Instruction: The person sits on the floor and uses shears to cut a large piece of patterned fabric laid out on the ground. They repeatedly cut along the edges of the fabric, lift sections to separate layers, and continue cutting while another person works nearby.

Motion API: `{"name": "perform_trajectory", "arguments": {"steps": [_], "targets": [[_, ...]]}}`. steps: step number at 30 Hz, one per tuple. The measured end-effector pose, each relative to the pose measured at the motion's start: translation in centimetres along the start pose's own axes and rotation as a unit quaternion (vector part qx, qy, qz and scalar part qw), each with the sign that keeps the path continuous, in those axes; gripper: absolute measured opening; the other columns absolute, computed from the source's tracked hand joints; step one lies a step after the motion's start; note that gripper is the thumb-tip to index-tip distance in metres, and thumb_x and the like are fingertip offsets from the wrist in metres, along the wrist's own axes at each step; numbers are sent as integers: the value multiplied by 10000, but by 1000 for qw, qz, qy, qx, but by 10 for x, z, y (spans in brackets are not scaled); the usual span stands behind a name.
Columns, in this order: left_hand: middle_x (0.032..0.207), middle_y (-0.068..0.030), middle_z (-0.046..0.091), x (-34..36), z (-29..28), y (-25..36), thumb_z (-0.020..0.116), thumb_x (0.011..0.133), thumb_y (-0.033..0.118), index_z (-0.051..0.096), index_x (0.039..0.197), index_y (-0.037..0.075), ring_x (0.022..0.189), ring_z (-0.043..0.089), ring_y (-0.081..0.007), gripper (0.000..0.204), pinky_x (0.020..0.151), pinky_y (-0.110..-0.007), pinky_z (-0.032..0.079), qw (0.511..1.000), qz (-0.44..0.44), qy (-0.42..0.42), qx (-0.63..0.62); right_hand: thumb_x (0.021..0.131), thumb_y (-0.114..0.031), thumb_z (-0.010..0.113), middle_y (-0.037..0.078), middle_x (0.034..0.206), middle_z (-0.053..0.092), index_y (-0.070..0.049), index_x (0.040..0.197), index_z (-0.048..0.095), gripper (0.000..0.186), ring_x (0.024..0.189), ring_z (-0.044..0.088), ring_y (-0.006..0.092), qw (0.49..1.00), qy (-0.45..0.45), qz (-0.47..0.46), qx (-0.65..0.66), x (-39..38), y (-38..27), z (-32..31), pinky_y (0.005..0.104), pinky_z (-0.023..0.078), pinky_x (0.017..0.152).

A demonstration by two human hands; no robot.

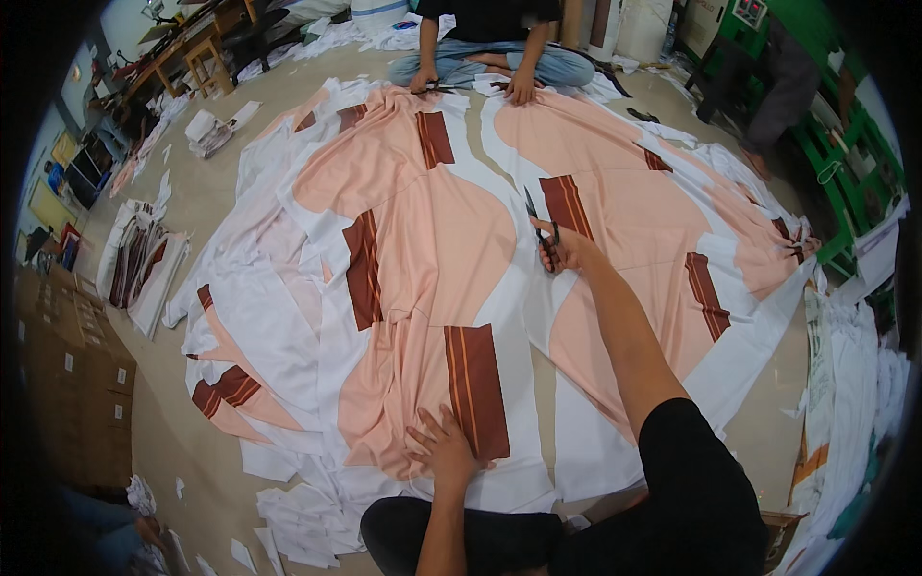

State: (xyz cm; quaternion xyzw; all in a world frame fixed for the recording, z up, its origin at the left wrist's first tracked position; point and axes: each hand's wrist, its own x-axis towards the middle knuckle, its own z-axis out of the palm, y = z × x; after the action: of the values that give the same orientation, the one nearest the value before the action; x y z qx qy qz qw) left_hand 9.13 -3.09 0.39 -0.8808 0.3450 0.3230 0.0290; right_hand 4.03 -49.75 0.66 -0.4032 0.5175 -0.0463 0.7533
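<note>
My right hand [567,248] grips dark-handled scissors [529,204], their blades pointing away from me over the white strip dividing two pieces of printed fabric. My left hand [440,444] lies spread on the bunched peach fabric [384,374], beside a maroon panel with orange stripes [475,389]. Another peach piece [624,317], edged in white and marked with similar maroon panels [709,293], lies under and right of my right arm. Both pieces spread over the beige floor, with a narrow gap of floor showing between them.
A co-worker [488,43] sits cross-legged opposite, hands on the fabric near scissors. Cardboard boxes [77,374] and folded fabric stacks [144,264] stand left. White scraps [293,514] lie around. A green rack [845,192], another person's legs [764,96] and white cloth [845,384] are right.
</note>
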Motion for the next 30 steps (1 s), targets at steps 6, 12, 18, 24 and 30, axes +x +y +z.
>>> {"name": "perform_trajectory", "arguments": {"steps": [6, 12, 18, 24, 30], "targets": [[1613, -338, -97, 1, 3, 2, 966, 448, 545, 13, 1592, 50, 1403, -26, -691, 1570, 1009, -844, 158, 1000, -1, 7, 9, 780, -500, 836, 3, 617, 529, -125, 714, 545, 479, 506, 510, 168, 990, 41, -41, -127, 18, -24, -1, 350, 425, 495], [1622, -308, -134, -2, -2, 4, 976, 479, 481, 16, 1603, 90, 1405, -65, -685, 1529, 1018, -850, 105, 999, -3, -3, -31, 856, -591, 710, 64, 523, 548, -106, 573, 560, 581, 444, 502, 174, 932, 72, -50, -352, -8, -9, -9, 344, 410, 466], [1614, -309, 114, -13, 4, 4, 939, 547, 504, 271, 1548, 66, 1484, 89, -534, 1280, 1051, -789, 203, 981, 56, 183, -17, 856, -682, 649, 84, 516, 552, -95, 602, 576, 643, 435, 527, 196, 939, 9, -47, -342, -143, 96, -37, 337, 364, 430], [1106, -161, 688, -24, 37, 8, 864, 677, 514, 619, 1127, 56, 1067, 656, -356, 687, 860, -560, 499, 993, 104, -25, 43, 875, -604, 686, 64, 592, 568, -54, 671, 602, 592, 488, 572, 174, 949, 86, -11, -304, -322, 183, -122, 323, 467, 477], [936, -98, 689, 35, -12, -57, 615, 920, 297, 671, 1088, 29, 795, 653, -197, 321, 680, -361, 530, 893, 305, 13, -330, 864, -478, 757, 100, 614, 580, 23, 702, 592, 551, 462, 585, 192, 886, 380, -83, -252, -467, 264, -242, 340, 454, 394]]}}
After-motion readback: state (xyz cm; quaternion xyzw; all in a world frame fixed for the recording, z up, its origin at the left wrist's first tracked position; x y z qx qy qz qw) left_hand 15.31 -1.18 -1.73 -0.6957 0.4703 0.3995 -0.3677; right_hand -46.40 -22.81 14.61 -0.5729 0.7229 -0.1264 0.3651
